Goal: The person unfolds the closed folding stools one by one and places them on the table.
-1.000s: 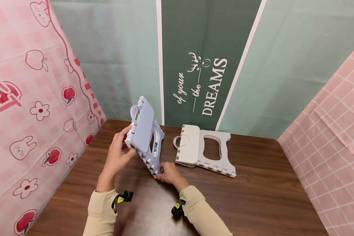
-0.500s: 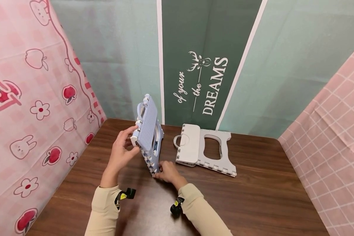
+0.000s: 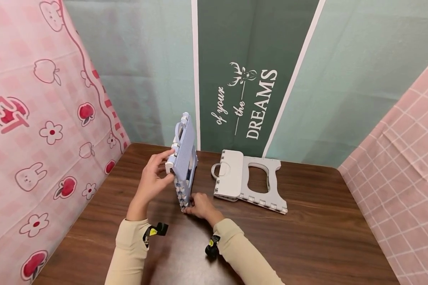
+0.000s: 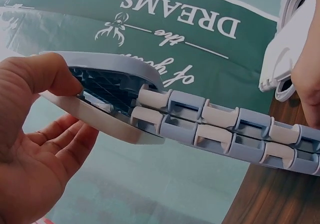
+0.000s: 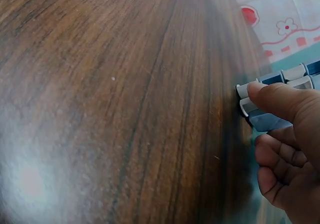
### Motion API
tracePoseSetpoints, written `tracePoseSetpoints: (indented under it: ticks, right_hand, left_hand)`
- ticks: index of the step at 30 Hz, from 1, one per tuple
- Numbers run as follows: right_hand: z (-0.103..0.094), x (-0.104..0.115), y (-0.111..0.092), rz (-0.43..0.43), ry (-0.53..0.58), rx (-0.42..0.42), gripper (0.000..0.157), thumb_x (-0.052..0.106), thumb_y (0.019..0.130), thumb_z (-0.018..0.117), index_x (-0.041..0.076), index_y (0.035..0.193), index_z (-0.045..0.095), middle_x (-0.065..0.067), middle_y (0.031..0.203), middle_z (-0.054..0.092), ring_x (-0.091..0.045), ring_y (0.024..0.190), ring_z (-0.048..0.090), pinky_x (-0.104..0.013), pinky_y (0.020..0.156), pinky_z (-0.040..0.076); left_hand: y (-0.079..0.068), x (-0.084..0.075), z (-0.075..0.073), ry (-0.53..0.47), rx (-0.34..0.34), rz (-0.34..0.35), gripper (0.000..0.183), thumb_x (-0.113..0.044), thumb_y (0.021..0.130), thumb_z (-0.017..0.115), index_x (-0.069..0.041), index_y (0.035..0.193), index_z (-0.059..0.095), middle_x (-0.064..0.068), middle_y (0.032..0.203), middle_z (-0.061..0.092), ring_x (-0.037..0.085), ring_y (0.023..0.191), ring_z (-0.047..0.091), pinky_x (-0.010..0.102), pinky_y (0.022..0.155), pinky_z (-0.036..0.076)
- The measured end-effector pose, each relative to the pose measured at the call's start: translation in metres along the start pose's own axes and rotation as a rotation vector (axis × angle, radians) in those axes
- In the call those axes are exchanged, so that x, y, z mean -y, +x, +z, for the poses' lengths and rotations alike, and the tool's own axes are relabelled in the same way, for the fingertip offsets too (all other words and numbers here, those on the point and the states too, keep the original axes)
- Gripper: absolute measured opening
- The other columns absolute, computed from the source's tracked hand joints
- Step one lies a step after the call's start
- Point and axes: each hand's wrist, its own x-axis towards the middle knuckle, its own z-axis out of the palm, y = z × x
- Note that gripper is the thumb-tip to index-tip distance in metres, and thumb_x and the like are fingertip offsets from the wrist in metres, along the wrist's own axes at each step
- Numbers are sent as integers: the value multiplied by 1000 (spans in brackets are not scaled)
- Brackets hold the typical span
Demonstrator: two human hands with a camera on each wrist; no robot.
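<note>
A blue folding step stool (image 3: 184, 158), folded flat, stands on edge on the table, nearly upright with its carry handle (image 3: 178, 132) toward the upper left. My left hand (image 3: 153, 180) grips the near corner of its seat, thumb on the near side and fingers behind, as the left wrist view shows at the seat end (image 4: 115, 66). Blue and white hinge knuckles (image 4: 217, 129) run along the edge facing me. Low down, my right hand (image 3: 201, 206) pinches the bottom near corner; in the right wrist view the thumb presses the hinge end (image 5: 243, 91).
A white folding step stool (image 3: 232, 174) lies flat and folded just right of the blue one, its looped handle (image 3: 215, 170) pointing left. The brown wood-grain table (image 3: 306, 245) ends at a green curtain (image 3: 164, 71) behind, with pink printed cloth (image 3: 57, 158) at the left.
The blue stool has swung from a leftward lean to nearly upright. My left hand has moved right with its top, while my right hand has shifted slightly left at the bottom corner.
</note>
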Motion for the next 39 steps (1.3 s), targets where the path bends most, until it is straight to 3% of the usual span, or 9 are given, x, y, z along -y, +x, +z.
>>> tracePoseSetpoints:
  ticks: [7,17,27,33,36,39]
  right_hand:
    - [4,0,2,1,36,-31,29,30,69,81,9,78,63,5,61,49,-12,58,47,-24,52,39]
    - [8,-2,3,-3,54,-44,30,29,69,80,7,77,63,7,57,47,-12,54,47,-24,51,39]
    - [9,1,4,39,54,-23,30,30,69,81,8,76,61,5,56,48,-13,54,47,-26,50,39]
    - [1,4,0,51,13,13,45,31,72,78,-1,99,64,-10,83,63,-26,78,60,-34,68,48]
    - [-6,5,-4,81,-1,25,59,32,72,77,-5,114,59,-17,100,63,-31,93,59,-38,78,47]
    - [-11,6,-5,99,-12,30,64,36,73,76,-4,120,56,-18,106,61,-31,97,58,-40,81,46]
  left_hand:
    - [2,2,3,-15,14,14,63,25,65,56,9,125,50,25,103,46,27,94,53,47,76,49]
    - [5,-5,7,44,23,19,60,24,66,57,8,124,52,24,101,48,33,92,55,46,76,50]
    - [5,-5,6,70,28,14,60,21,67,58,6,124,52,23,101,48,32,91,55,45,76,50]
    - [4,-5,7,68,29,35,61,23,65,57,7,124,51,24,100,48,34,89,55,44,75,51]
    - [4,-5,9,62,39,37,61,23,65,57,7,124,51,24,99,48,33,89,55,45,75,50]
    - [5,-6,10,51,44,28,61,23,66,56,7,125,51,24,99,47,33,89,54,47,75,50]
